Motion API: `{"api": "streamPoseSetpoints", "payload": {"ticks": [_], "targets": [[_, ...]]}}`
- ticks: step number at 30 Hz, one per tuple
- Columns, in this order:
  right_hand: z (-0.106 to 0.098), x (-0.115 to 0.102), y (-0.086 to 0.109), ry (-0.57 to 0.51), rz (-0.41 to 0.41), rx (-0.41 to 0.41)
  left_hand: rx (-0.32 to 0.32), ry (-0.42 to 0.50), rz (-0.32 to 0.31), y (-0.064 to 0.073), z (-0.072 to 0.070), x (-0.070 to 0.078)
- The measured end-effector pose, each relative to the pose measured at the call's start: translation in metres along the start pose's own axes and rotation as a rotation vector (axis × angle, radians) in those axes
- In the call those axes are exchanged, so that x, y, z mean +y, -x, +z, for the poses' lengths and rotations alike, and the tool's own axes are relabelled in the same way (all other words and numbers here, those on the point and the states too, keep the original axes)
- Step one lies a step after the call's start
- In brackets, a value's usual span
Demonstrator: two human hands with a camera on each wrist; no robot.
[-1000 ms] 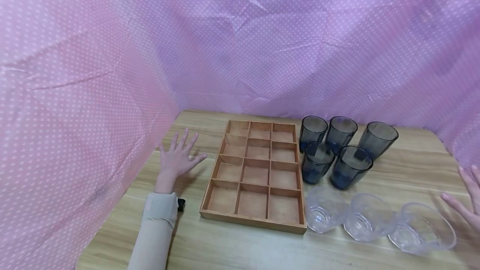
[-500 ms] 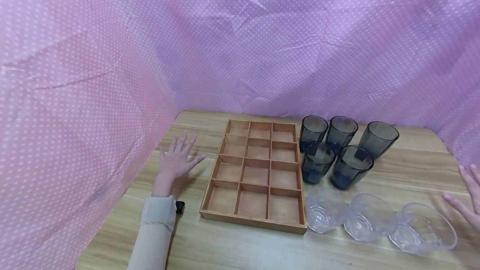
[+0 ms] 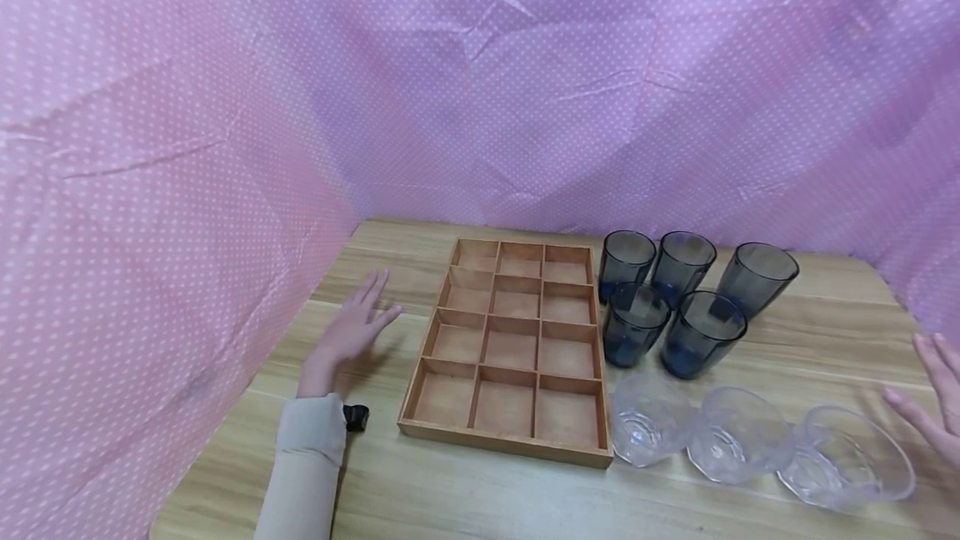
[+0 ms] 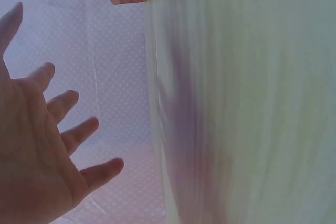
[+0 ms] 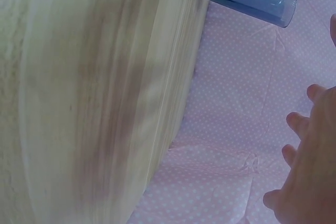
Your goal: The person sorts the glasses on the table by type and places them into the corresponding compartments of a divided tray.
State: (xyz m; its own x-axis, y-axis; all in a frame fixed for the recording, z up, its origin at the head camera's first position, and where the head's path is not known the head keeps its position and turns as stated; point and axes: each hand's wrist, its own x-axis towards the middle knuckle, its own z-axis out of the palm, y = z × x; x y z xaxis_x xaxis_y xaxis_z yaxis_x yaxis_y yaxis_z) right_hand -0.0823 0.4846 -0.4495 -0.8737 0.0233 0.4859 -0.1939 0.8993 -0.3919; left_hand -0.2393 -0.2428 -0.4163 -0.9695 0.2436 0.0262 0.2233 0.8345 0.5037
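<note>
Loosely spread and empty, our left hand (image 3: pixel 351 333) and right hand (image 3: pixel 939 398) hover above the table (image 3: pixel 480 502). We judge the clear cups (image 3: pixel 738 437) light, slick and possibly fragile, best held around their sides; they sit left of our right hand. Probably stiff and graspable by its rims, the tray (image 3: pixel 506 445) lies right of our left hand, five dark tumblers (image 3: pixel 697 348) past it.

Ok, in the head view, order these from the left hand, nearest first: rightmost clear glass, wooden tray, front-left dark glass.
1. Wooden tray: right of the left hand.
2. Front-left dark glass: past the tray's right side.
3. Rightmost clear glass: front right.
</note>
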Motion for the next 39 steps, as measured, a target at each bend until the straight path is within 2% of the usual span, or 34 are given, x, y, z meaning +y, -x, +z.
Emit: {"api": "streamPoseSetpoints", "payload": {"ticks": [4,7,10,16,21,22,28,29,32,39], "targets": [[-0.001,-0.007,0.000,-0.039,-0.006,0.006,-0.012,0.175,0.052,-0.001,0.000,-0.002],[-0.002,-0.018,0.000,-0.087,-0.023,0.006,-0.036,0.266,0.076,-0.002,0.000,-0.001],[-0.003,-0.028,-0.001,-0.122,-0.044,0.015,-0.078,0.356,0.076,0.000,-0.001,0.001],[-0.006,-0.040,-0.003,-0.122,-0.050,0.006,-0.170,0.640,0.093,0.002,-0.002,0.002],[-0.007,-0.044,-0.008,-0.118,-0.080,0.018,-0.247,0.817,0.114,0.001,-0.001,0.001],[-0.005,-0.036,-0.008,-0.113,-0.086,0.026,-0.265,0.846,0.115,0.001,-0.001,0.001],[-0.002,-0.032,-0.009,-0.129,-0.098,0.068,-0.350,0.940,0.132,-0.002,0.001,-0.002],[-0.004,-0.041,-0.008,-0.140,-0.090,0.063,-0.358,0.953,0.136,-0.003,0.002,-0.002],[-0.007,-0.048,-0.007,-0.155,-0.077,0.057,-0.370,0.984,0.154,-0.007,0.005,-0.003],[-0.007,-0.057,-0.010,-0.281,-0.121,0.075,-0.410,1.020,0.232,-0.018,0.012,-0.008]]}}
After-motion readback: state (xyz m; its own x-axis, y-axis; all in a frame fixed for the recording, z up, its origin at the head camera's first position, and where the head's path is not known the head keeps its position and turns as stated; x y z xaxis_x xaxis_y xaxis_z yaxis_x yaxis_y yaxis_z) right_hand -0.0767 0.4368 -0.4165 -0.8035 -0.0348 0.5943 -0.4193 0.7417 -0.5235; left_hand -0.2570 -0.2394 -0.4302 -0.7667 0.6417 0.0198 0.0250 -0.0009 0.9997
